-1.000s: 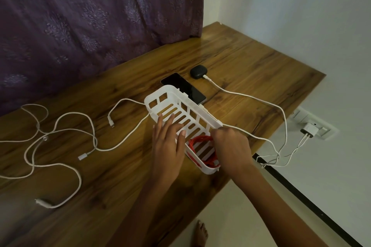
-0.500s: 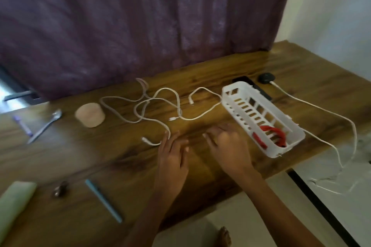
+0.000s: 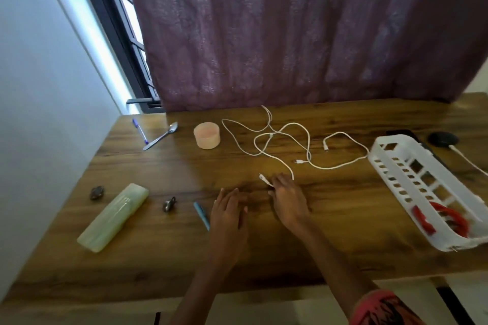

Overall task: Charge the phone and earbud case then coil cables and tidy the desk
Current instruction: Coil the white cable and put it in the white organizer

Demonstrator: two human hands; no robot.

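Cable (image 3: 308, 144), white, likely light and limp, sprawls at twelve o'clock of hands; take beside stiff plug (image 3: 262, 176). Right hand (image 3: 287, 198) covers that end (pinching? cannot tell); left hand (image 3: 229, 210) flat on table (image 3: 343, 219), holding nothing.

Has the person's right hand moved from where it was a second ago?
Yes. It left the white basket and the red cable inside; the right hand is now left of the basket, at the plug end of the white cable.

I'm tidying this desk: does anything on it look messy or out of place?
The white cables sprawl uncoiled and crossed on the desk, one plug end at the right hand. A spoon beside a pen at far left looks odd.
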